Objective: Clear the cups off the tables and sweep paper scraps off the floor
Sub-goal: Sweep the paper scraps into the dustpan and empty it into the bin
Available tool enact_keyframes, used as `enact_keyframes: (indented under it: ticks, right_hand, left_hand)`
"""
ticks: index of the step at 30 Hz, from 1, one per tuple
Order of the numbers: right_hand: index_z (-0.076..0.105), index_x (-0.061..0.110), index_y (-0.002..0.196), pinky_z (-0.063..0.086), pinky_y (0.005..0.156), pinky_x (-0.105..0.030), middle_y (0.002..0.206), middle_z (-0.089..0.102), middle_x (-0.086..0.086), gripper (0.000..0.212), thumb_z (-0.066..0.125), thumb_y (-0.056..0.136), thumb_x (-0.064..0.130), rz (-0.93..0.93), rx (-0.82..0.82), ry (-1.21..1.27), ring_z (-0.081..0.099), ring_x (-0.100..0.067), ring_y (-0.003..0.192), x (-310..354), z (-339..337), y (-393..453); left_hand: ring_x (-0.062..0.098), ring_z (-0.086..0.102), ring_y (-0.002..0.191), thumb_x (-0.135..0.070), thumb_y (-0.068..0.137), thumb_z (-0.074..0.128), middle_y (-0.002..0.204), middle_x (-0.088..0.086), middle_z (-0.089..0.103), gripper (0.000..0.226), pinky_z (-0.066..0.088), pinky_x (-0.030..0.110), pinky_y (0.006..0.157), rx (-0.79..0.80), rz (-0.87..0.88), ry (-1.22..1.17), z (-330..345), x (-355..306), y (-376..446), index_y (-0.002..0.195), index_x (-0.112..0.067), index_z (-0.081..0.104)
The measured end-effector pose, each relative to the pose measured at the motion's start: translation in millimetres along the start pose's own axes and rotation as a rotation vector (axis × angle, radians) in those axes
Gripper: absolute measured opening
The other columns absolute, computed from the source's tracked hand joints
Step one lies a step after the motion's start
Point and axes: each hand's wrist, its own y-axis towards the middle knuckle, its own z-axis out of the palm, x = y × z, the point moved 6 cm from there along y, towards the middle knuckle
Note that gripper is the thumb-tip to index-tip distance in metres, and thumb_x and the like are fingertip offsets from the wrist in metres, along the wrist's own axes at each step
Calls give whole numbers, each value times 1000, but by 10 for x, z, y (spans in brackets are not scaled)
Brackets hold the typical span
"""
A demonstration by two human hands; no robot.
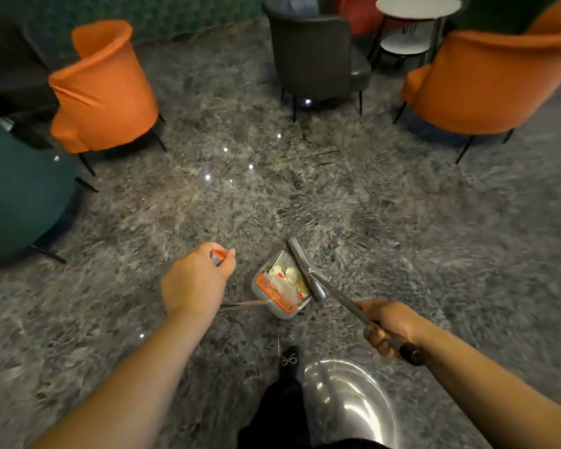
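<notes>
A grey dustpan (262, 288) sits low over the marbled floor in front of me, holding crumpled white paper scraps (290, 275) and a flattened cup or wrapper with orange print (280, 294). My left hand (196, 281) is closed around the orange-tipped top of the dustpan's long handle (217, 256). My right hand (391, 327) grips the dark broom handle (340, 299). The grey broom head (300, 259) lies along the right edge of the dustpan. No loose scraps show on the floor nearby.
Two orange armchairs (102, 92) (496, 76), a dark grey chair (314, 56) and a teal chair (17, 192) ring the open floor. A round white two-tier side table (416, 6) stands at the back right. My black shoe (290, 361) and a shiny metal dome (353, 400) are near my feet.
</notes>
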Motion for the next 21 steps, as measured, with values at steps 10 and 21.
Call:
enact_keyframes:
  ticks: [10, 21]
  right_hand:
    - [46, 15, 130, 23, 34, -9, 48, 37, -1, 32, 29, 104, 21, 22, -132, 207, 32, -6, 30, 880, -798, 456]
    - [52, 20, 104, 25, 31, -7, 44, 37, -1, 29, 23, 105, 15, -36, -272, 488, 30, -6, 26, 1588, -1852, 612]
  left_hand:
    - [8, 35, 46, -56, 88, 56, 50, -13, 42, 27, 24, 23, 45, 122, 289, -55, 804, -1489, 1442, 81, -31, 63]
    - [26, 47, 61, -55, 88, 57, 69, 1, 63, 27, 35, 30, 55, 226, 541, -83, 1578, -3397, 2264, 84, -29, 64]
